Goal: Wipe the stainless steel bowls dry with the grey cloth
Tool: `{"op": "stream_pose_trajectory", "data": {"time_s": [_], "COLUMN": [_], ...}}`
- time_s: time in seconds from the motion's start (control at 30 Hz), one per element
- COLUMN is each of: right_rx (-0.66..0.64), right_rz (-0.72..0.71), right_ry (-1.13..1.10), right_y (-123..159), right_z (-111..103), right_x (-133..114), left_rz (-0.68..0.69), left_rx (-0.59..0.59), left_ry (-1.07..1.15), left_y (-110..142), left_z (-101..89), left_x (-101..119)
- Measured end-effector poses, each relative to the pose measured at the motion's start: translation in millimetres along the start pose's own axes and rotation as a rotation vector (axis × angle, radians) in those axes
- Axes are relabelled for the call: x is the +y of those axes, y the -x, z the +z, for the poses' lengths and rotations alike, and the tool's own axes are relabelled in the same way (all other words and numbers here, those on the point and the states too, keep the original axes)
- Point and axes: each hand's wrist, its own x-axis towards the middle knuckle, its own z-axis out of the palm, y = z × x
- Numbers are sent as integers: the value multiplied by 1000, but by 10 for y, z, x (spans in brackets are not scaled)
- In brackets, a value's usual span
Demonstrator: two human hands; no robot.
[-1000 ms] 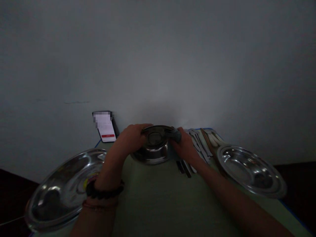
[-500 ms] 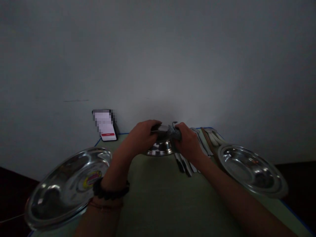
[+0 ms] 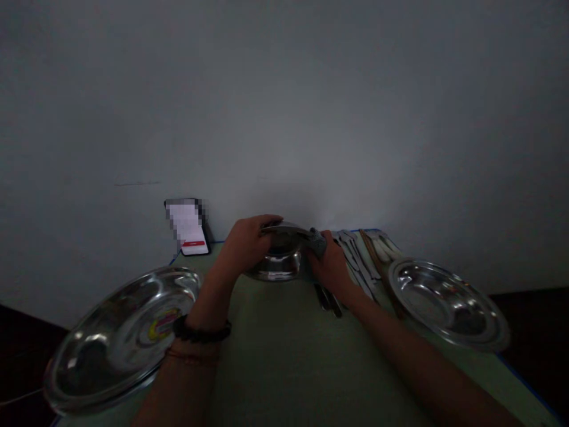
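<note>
Silvery metal dish (image 3: 279, 267), centre of the frame: the left hand (image 3: 246, 246) grasps its edge, while the right hand (image 3: 329, 264) clutches grey cloth (image 3: 317, 242) against it. A metal basin (image 3: 111, 344) sits lower left, cutlery (image 3: 362, 264) right of centre.

The grey thing (image 3: 317, 243) in the right hand (image 3: 331, 264) is too blurred to identify; pixelation covers part of the phone (image 3: 192, 231); the surface's (image 3: 284, 356) near edge is cut off.

The left hand (image 3: 249, 243) and right hand (image 3: 329, 264) curl inward, forearms (image 3: 409, 356) converging.
</note>
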Motion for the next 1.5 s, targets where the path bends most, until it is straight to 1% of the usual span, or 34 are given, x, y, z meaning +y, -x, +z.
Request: {"op": "stream_pose_trajectory", "data": {"time_s": [0.07, 0.13, 0.3, 0.37, 0.5, 0.57, 0.67, 0.8, 0.93, 1.07, 1.27, 1.5], "right_rx": [-3, 15, 69, 59, -3, -10, 20, 50, 24, 14, 19, 0], "right_rz": [-32, -94, -248, -305, -436, -458, -423, -321, -230, -162, -128, -60], "right_ry": [2, 17, 116, 138, 160, 170, 159, 113, 58, 25, -4, -49], "right_y": [-17, -59, -173, -195, -209, -208, -195, -161, -144, -142, -108, -72], "right_z": [-16, -69, -246, -295, -352, -357, -324, -232, -169, -145, -90, -57], "right_x": [-25, -63, -184, -225, -282, -293, -269, -171, -90, -64, -33, 11], "left_rz": [-23, -17, 102, 122, 115, 105, 93, 78, 57, 52, 29, -24], "left_rx": [14, 3, -75, -81, -99, -109, -88, -47, -36, -19, 58, 54], "left_ry": [40, 44, 2, -2, 0, 1, 11, 71, 89, 86, 106, 141], "left_y": [0, 9, 39, 43, 40, 32, 20, 15, 19, 20, 15, 2], "left_z": [-18, -44, -77, -74, -56, -36, 5, 30, 14, 14, 39, 34], "left_x": [-50, -73, 16, 66, 108, 107, 90, 43, 9, -4, -73, -81]}}
